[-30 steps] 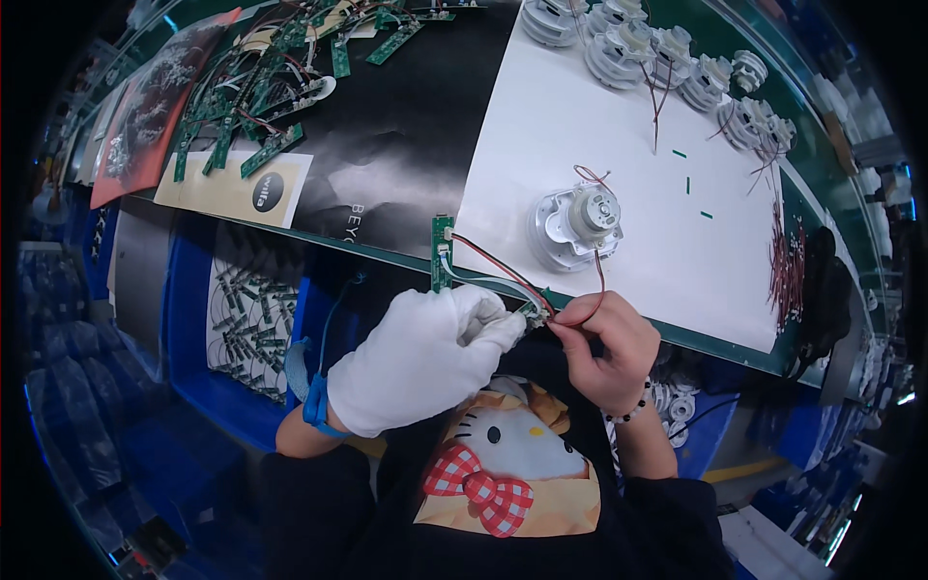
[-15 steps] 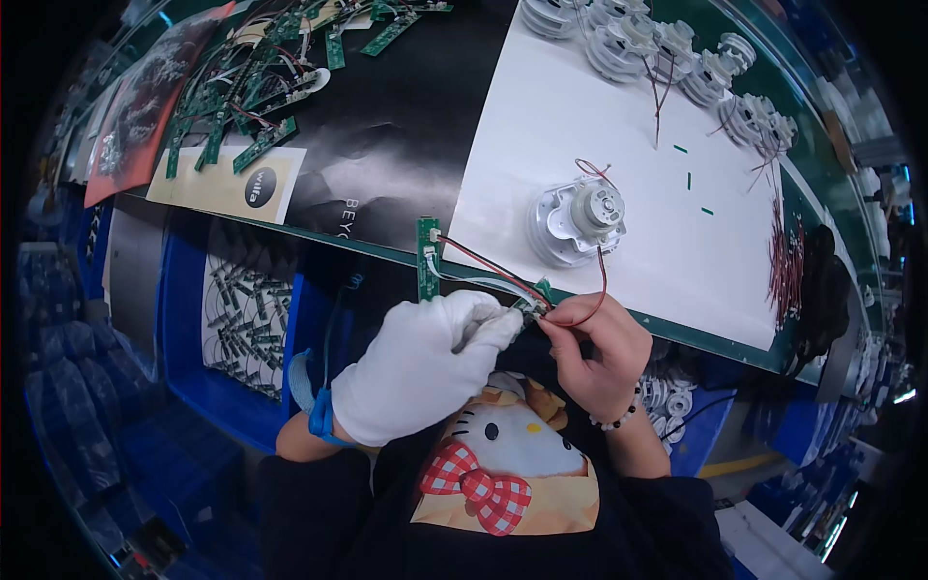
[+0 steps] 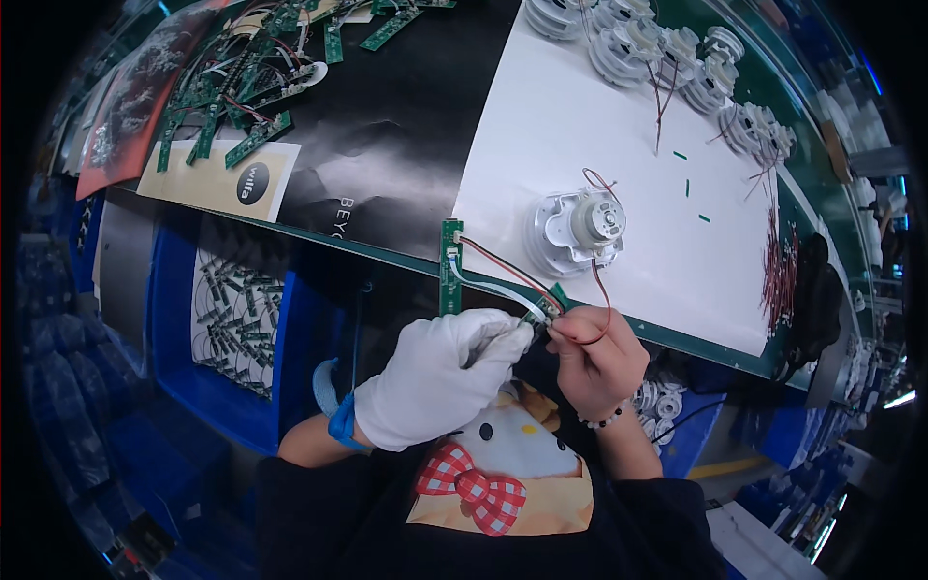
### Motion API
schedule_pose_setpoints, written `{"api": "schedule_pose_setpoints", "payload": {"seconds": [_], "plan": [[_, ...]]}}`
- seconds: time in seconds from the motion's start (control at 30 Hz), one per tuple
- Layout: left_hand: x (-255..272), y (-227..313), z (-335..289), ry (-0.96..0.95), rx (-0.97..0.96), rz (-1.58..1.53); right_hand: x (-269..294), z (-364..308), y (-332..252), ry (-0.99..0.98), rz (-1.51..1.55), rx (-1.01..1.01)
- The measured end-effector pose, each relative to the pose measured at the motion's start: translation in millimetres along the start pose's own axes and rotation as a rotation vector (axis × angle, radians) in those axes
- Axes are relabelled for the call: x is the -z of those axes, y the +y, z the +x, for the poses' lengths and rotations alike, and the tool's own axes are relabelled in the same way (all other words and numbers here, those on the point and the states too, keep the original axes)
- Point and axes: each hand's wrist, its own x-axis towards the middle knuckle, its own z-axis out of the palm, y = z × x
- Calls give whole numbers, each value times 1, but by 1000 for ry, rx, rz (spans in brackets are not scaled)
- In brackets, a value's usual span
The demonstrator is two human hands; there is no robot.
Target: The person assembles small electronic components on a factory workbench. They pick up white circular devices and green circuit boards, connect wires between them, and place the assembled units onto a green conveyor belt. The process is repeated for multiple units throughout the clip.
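My left hand (image 3: pixel 449 372), in a white glove, pinches a small green circuit board (image 3: pixel 541 311). With bare fingertips, my right hand (image 3: pixel 601 362) grips a thin red wire (image 3: pixel 606 290) at that board's edge; the fingers hide the wire's end. This wire runs up to a motor assembly (image 3: pixel 577 232), a silver motor on a whitish round housing, standing on the white sheet. A long green circuit board (image 3: pixel 450 271) hangs beyond my left hand near the table edge. White, red and black leads join it to the small board.
Further motor assemblies (image 3: pixel 623 48) line the back right. Cut wires (image 3: pixel 779 275) lie at the sheet's right, near small green strips (image 3: pixel 688 188). Wired circuit boards (image 3: pixel 256 140) are piled at the far left. Below the table's left side, a blue bin (image 3: pixel 227 411) contains many small boards.
Both hands stay closed at the small board. The long board and leads have shifted slightly right, and my right fingers have curled in closer. The view has moved a little.
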Motion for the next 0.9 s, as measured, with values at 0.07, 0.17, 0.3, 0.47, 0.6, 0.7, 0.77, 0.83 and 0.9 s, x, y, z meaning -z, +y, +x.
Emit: {"api": "schedule_pose_setpoints", "payload": {"seconds": [0.07,0.17,0.3,0.47,0.6,0.7,0.77,0.83,0.9], "plan": [[-4,-5,-1,56,-62,16,-2,-3,-1,68,203,-131],[-5,-6,-3,78,-78,18,-3,-10,-10,159,692,-526],[-6,-4,-3,36,-48,3,6,-5,-17,39,1169,-894],[-9,-3,-7,84,-91,87,7,-10,-12,-25,1185,-867],[-7,5,-8,28,-40,158,5,-14,-9,5,1183,-785],[-9,-1,-10,36,-246,163,1,-18,-12,69,1156,-680],[-8,4,-12,50,-324,239,-4,-25,-9,79,1149,-656],[-8,5,-12,64,-390,297,-6,-29,-7,85,1165,-645],[-7,4,-11,80,-445,339,-6,-27,-7,86,1205,-644]]}}
